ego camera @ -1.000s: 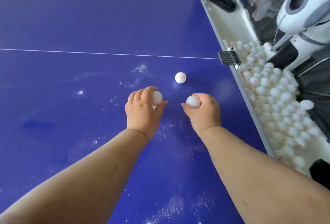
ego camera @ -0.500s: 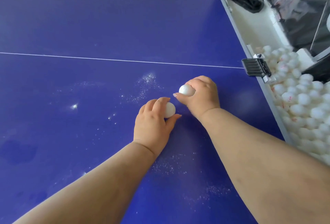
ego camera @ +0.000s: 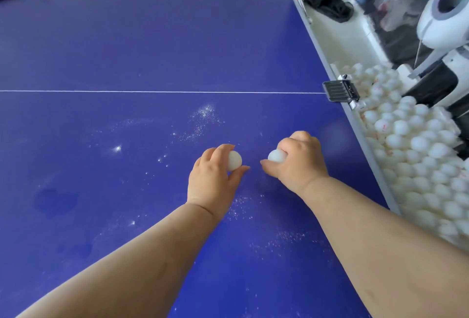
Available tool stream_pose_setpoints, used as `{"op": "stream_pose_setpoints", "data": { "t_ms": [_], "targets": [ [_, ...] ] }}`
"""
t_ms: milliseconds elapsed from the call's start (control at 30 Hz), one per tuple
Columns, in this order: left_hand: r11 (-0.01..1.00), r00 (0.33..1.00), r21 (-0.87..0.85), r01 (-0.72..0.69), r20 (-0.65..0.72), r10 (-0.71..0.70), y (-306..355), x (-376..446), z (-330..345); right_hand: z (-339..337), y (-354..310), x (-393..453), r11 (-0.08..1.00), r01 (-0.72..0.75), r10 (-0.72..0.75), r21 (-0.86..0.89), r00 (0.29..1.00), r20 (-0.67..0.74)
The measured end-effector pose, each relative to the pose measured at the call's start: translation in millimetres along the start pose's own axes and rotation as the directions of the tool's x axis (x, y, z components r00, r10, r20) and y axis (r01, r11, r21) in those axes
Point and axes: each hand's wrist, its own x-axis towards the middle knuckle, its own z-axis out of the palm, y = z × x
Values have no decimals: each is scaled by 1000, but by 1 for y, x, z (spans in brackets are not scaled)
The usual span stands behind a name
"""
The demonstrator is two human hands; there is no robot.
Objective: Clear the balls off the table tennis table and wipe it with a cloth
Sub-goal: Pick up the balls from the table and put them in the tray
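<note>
White loose ball is gone from the table [ego camera: 152, 38]; my left hand [ego camera: 213, 178] and right hand [ego camera: 299, 160] each grip a ball, ready for dumping.

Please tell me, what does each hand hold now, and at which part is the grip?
The left hand holds a white ball between thumb and fingers. The right hand holds another white ball the same way, around its sides.

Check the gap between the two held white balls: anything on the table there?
Head view: only bare blue tabletop between left-hand ball and right-hand ball; thumb tips nearly meet below.
</note>
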Motion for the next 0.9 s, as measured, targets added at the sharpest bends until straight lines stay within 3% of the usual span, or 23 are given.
{"op": "stream_pose_setpoints", "data": {
  "t_ms": [233,400,700,900],
  "targets": [
    [999,989,-24,-46,138,49,76,-46,14,-71,53,-64,990,-103,110,95,991,-71],
    [990,957,-95,-102,263,124,146,-78,57,-124,125,-121,966,-250,253,70,967,-39],
    [970,877,-199,-139,431,214,266,-131,180,-194,274,-213,821,-560,565,111,825,-18],
    [970,802,-143,-197,545,243,305,-157,250,-190,325,-233,697,-664,626,273,748,221]
  ]
}}
